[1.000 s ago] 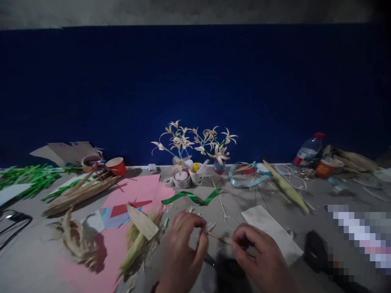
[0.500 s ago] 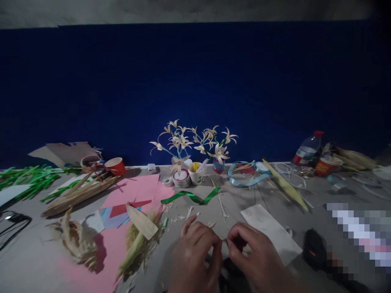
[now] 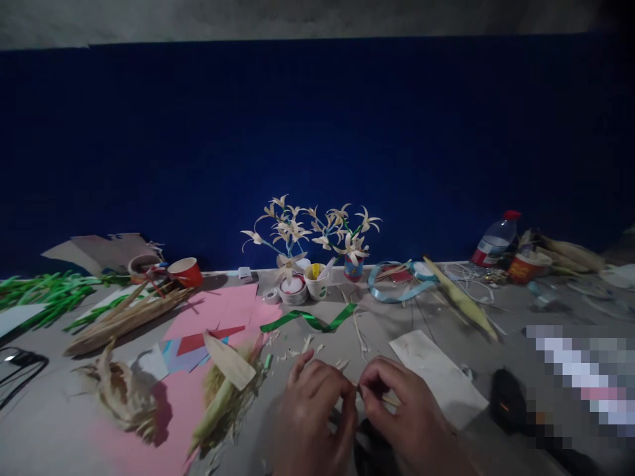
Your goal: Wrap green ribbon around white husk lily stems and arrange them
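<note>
Near the front of the table, my left hand [image 3: 317, 410] and my right hand [image 3: 404, 406] meet fingertip to fingertip, both closed in a pinch. A thin pale strip [image 3: 391, 400] pokes out within the curl of my right hand. What my left fingertips pinch is too small and dark to make out. Shavings [image 3: 306, 344] of pale husk lie just beyond the left hand. To its left, a corn husk piece [image 3: 231, 360] rests over a tuft of corn silk. A sheet of white paper [image 3: 436, 377] lies beside my right hand.
Husk flowers [image 3: 290, 231] on wrapped stems stand in small pots at the back. A green ribbon [image 3: 307, 320] curls before them. Pink paper [image 3: 149, 456], a dried husk [image 3: 122, 396] and green stems [image 3: 34, 297] lie left. A bottle [image 3: 496, 238] and a black object [image 3: 508, 403] are right.
My right hand has shifted slightly left, closing the gap to my left fingertips. The camera view has moved a little. Both hands keep their pinch.
</note>
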